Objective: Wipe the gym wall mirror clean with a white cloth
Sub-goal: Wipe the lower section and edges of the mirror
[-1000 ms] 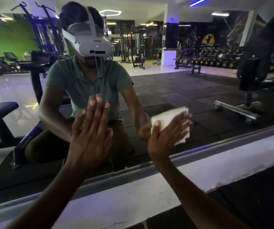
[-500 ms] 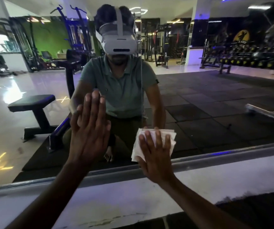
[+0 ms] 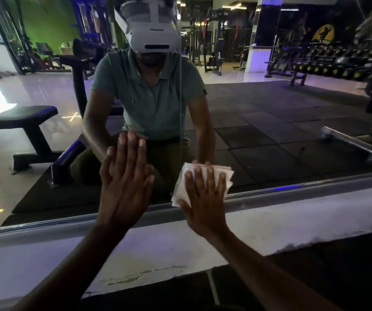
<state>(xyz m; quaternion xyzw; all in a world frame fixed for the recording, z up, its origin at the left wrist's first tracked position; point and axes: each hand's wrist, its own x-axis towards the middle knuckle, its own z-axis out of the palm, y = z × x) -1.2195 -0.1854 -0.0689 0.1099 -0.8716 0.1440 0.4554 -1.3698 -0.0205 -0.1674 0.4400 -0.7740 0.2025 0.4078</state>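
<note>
Head view, right hand (image 3: 205,198) flat on folded white cloth (image 3: 181,189), glossy mirror (image 3: 270,135)

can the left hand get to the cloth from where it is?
Probably yes. The left hand lies flat on the mirror just beside the white cloth, nothing between them; the right hand covers most of the cloth.

Green wall (image 3: 45,23), black bench (image 3: 23,118), dark rubber floor mats (image 3: 270,135)
</note>
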